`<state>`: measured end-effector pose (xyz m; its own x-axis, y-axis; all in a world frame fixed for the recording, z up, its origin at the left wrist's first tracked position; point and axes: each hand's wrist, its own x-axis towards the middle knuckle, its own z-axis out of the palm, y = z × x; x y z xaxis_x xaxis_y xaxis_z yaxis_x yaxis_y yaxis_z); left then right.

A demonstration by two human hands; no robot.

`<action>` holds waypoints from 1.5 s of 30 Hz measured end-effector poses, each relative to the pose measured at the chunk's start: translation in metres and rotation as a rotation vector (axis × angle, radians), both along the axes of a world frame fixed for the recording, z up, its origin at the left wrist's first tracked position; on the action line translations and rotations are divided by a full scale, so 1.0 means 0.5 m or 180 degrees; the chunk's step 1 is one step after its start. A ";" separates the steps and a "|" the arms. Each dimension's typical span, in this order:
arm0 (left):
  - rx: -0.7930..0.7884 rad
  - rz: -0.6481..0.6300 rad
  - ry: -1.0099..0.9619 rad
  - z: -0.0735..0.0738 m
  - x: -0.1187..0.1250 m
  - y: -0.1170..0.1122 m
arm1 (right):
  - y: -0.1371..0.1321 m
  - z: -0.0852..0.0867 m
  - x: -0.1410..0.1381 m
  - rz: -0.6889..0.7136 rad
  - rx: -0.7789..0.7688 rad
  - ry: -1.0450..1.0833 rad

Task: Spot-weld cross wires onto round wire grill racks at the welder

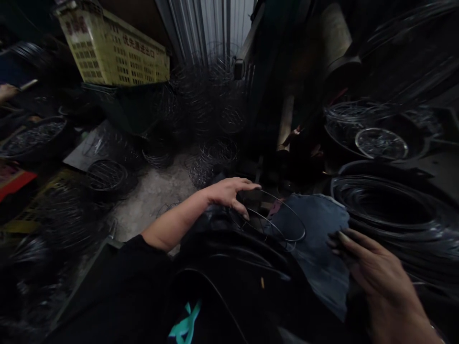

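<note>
A thin wire ring (303, 220) with short cross wires lies over my lap, partly hidden by my left hand. My left hand (227, 193) reaches across it, thumb and forefinger spread apart, with the fingertips at the wire; whether they touch it I cannot tell. To the right, my right hand (373, 267) is near a blue denim cloth (311, 224) covering my leg. Its fingers are drawn together and dark at the tips; anything pinched there is too dim to make out.
A big coil of black wire (394, 200) sits at the right, below a basin (423, 153) of wire pieces. Stacked wire frames (211, 157) stand ahead. A yellow crate (118, 52) rests on a dark bin (125, 105). Another person's hand (7, 92) shows at far left.
</note>
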<state>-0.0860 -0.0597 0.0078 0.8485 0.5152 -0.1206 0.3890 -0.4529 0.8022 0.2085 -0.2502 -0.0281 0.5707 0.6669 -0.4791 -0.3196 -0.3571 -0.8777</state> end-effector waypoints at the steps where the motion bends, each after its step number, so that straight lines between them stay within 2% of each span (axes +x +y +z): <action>1: 0.0297 -0.0034 0.0159 0.004 -0.002 -0.006 | -0.005 -0.005 -0.001 -0.0040 -0.0056 0.0086; 3: 0.0663 0.0011 0.0305 0.004 -0.004 -0.018 | -0.013 -0.015 -0.002 -0.0197 -0.0248 0.0309; 5: 0.0762 0.0008 0.0202 0.003 -0.008 -0.026 | -0.016 -0.020 -0.003 -0.0231 -0.0399 0.0368; 7: 0.0766 0.0025 -0.0026 0.008 -0.012 -0.028 | -0.009 -0.010 -0.002 -0.0222 -0.0405 0.0317; 9: 0.0794 0.0213 -0.0214 0.021 -0.015 -0.024 | 0.013 0.019 -0.003 -0.0161 -0.0217 0.0196; 12: 0.1028 0.0692 -0.0387 0.037 -0.006 -0.008 | 0.073 0.085 -0.020 0.0052 0.0358 -0.0047; 15: 0.1446 0.1010 -0.0396 0.034 0.021 0.009 | 0.153 0.137 -0.062 0.0347 0.1017 -0.0133; 17: 0.1694 0.1089 -0.0352 0.023 0.041 0.018 | 0.203 0.150 -0.096 0.0501 0.1278 -0.0019; 21: 0.2061 0.1167 -0.0430 0.001 0.067 0.028 | 0.265 0.134 -0.140 0.0607 0.1171 0.0246; 27: 0.2496 0.1164 -0.0486 -0.025 0.088 0.050 | 0.297 0.108 -0.129 0.0697 0.0805 0.0375; 33: 0.2653 0.1278 -0.0495 -0.045 0.110 0.090 | 0.332 0.106 -0.133 0.0036 0.1212 0.0161; 38: 0.2680 0.1252 -0.0706 -0.054 0.115 0.119 | 0.351 0.092 -0.146 -0.0092 0.1348 -0.0063; 45: 0.3004 0.1269 -0.0984 -0.057 0.126 0.159 | 0.383 0.069 -0.146 -0.0276 0.1584 -0.0316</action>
<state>-0.0232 0.0200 -0.0209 0.5239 0.5345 0.6632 0.4857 -0.8271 0.2828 0.1354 -0.0586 0.0064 0.6606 0.7486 -0.0564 -0.2361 0.1358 -0.9622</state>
